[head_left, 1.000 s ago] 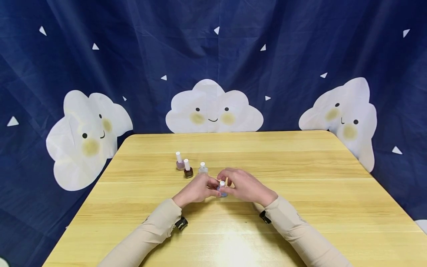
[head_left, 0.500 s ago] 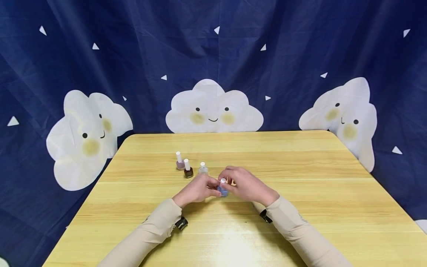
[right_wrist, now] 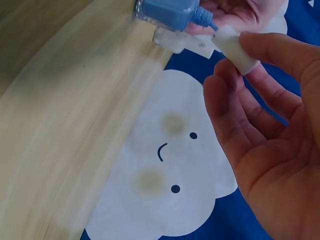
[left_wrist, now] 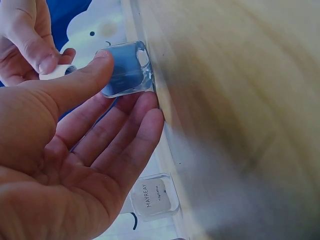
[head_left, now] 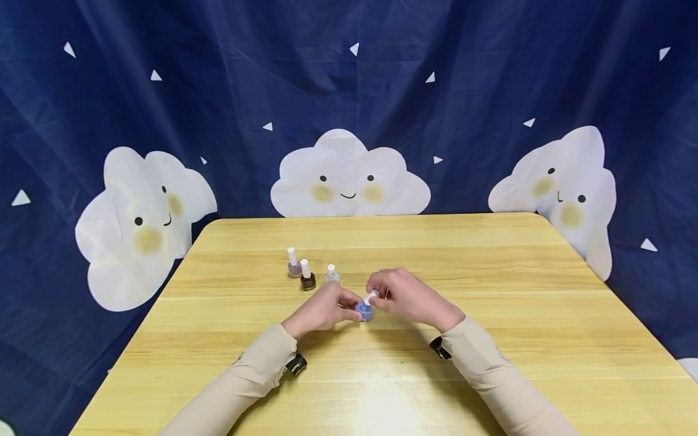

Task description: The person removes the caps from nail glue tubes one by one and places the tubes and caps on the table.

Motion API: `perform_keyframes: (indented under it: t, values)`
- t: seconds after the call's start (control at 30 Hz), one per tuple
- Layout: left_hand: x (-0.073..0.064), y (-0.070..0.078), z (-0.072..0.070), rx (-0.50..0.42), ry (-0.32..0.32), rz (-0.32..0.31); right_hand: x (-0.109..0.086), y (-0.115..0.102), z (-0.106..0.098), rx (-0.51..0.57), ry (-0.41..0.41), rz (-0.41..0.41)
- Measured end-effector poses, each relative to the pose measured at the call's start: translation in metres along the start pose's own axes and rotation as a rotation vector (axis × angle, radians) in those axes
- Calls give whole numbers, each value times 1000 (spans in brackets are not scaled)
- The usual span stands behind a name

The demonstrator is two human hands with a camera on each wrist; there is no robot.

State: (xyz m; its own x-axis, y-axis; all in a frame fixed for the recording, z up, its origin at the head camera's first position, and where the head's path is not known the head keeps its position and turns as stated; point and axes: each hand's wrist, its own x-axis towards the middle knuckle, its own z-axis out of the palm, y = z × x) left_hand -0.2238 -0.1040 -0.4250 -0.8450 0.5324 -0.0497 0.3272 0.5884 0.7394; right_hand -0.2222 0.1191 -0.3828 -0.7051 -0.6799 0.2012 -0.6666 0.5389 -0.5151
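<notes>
A blue nail polish bottle [head_left: 363, 312] stands upright on the wooden table. My left hand [head_left: 325, 307] holds it between thumb and fingers; in the left wrist view the thumb lies across the blue glass [left_wrist: 127, 72]. Above the neck, my right hand [head_left: 413, 298] pinches the white cap [right_wrist: 234, 49] with thumb and fingertips. The cap is off the threads and tilted toward the right, and a short stretch of blue-coated brush stem shows between it and the bottle's neck [right_wrist: 202, 17]. The brush's lower end is hidden inside the bottle.
Just beyond my left hand stands a clear nail polish bottle [head_left: 331, 277] with a white cap. A dark brown bottle [head_left: 308, 281] and a light purple one [head_left: 294, 268] stand farther left. A blue curtain [head_left: 463, 91] with white clouds hangs behind the table [head_left: 491, 254].
My right hand has raised the white cap off the blue bottle's neck, then moved slightly right and tilted it. The left hand and the bottle have kept their place.
</notes>
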Motion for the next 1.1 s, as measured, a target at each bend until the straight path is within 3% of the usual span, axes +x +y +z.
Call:
perform_keyframes:
  t: [0.2,0.63,1.1]
  values:
    - [0,0,0,-24,-1,-2,-2,2,-5,15,-55,20]
    - [-1,1,0,-27,5,-8,-5,5,-4,-75,-150,11]
    - [-1,0,3,-38,18,-25,-4,9,-5,-94,-137,20]
